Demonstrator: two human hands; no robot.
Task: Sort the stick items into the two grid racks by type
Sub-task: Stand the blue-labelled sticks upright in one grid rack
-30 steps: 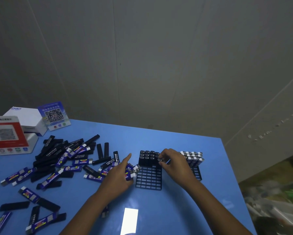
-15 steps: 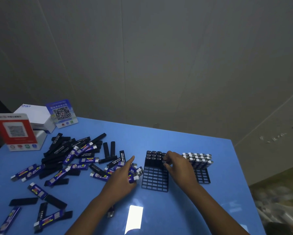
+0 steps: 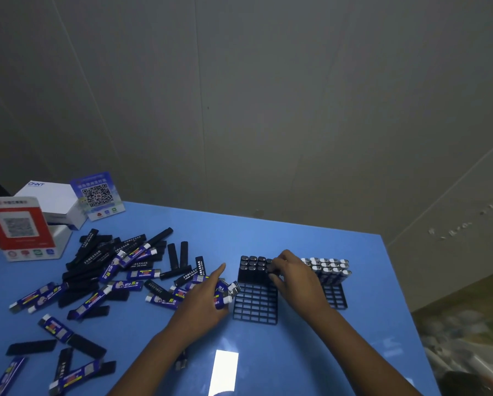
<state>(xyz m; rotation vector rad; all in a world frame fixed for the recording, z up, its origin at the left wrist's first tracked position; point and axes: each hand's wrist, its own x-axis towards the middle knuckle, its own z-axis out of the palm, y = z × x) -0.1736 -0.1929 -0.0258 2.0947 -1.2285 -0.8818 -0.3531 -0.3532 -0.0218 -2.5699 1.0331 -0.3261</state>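
Two black grid racks stand on the blue table. The nearer rack (image 3: 255, 305) holds several black sticks (image 3: 252, 265) upright in its far rows. The right rack (image 3: 336, 297) holds several blue sticks with silver caps (image 3: 329, 268). My right hand (image 3: 292, 274) is over the near rack's far right corner, fingers pinching a black stick going into a cell. My left hand (image 3: 203, 300) grips a few blue sticks (image 3: 225, 292) beside the rack, index finger pointing out. A mixed pile of black and blue sticks (image 3: 111, 270) lies to the left.
Two QR code stands, a red one (image 3: 19, 228) and a blue one (image 3: 98, 195), and a white box (image 3: 51, 200) sit at the table's far left corner. The table edge (image 3: 402, 295) runs down the right side. More loose sticks (image 3: 62, 364) lie at front left.
The head view has tilted and shifted a little. My right hand has stayed at the near rack's far right corner, working the black stick down. My left hand keeps its blue sticks.
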